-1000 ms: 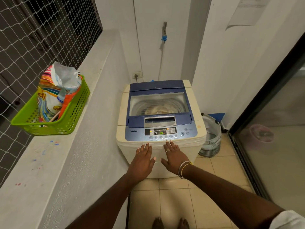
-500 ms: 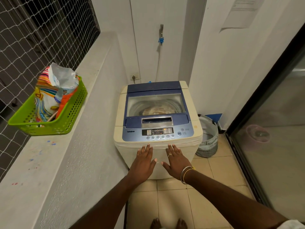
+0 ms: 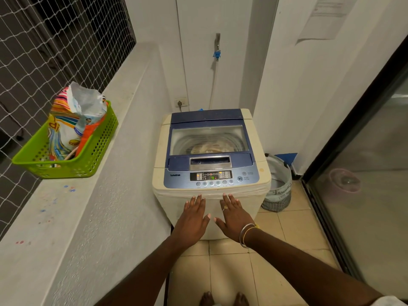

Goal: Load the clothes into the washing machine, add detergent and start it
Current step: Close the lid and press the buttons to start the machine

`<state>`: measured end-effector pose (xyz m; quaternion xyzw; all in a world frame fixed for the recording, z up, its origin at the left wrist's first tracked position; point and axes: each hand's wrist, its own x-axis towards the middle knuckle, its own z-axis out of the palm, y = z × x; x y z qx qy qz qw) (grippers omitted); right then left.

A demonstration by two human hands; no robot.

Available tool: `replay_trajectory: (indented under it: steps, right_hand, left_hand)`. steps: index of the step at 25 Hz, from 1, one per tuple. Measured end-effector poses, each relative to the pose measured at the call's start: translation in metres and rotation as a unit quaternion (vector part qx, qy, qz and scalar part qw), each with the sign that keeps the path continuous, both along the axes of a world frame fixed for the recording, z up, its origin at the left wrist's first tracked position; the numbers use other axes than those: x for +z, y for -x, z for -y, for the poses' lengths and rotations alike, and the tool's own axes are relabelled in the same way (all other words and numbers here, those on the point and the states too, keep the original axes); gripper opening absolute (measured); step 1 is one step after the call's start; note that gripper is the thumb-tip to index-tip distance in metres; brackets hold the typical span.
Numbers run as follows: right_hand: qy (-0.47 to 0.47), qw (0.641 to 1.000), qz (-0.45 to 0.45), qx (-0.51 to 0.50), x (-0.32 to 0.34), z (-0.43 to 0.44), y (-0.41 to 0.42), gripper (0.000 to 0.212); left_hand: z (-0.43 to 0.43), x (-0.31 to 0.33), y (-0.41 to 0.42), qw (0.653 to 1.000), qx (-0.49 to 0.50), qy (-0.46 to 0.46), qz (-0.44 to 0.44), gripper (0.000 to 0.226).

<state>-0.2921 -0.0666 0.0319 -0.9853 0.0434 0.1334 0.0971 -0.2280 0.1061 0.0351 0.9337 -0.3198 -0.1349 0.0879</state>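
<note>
Fingers (image 3: 195, 202) straight and slightly spread on both the left hand (image 3: 192, 219) and the right hand (image 3: 235, 218), palms down, holding nothing, side by side at the front edge of the washing machine (image 3: 254, 195); contact with it not clear. Lid (image 3: 208, 120) shut, pale clothes (image 3: 208, 148) visible through its window, green digits lit on the control panel (image 3: 210, 176). Detergent bag (image 3: 72, 122) upright in a green basket (image 3: 97, 151) on the ledge (image 3: 88, 217) to the left, well apart from the machine. Laundry hamper (image 3: 278, 188) on the tiled floor (image 3: 298, 228), just beside the machine's right side. Bangles (image 3: 246, 235) on the right wrist.
</note>
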Motion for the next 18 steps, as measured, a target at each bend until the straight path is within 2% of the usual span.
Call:
replay_trajectory:
  steps: [6,10,18]
  right_hand:
    - [0.000,1.000,-0.003,-0.006,-0.0033,-0.0016,0.0009,0.086]
    - [0.000,1.000,0.001,-0.003,-0.0042,-0.0013,0.0010,0.078]
    - [-0.002,1.000,0.003,-0.001,-0.0029,-0.0027,-0.0004,0.077]
  left_hand:
    - [-0.0023,-0.0009,0.0014,1.000,0.005,0.000,-0.007,0.065]
    - [-0.0013,-0.0004,0.0016,1.000,0.001,0.005,-0.006,0.064]
    - [0.0006,0.0017,0.0017,1.000,-0.007,0.009,0.000,0.063]
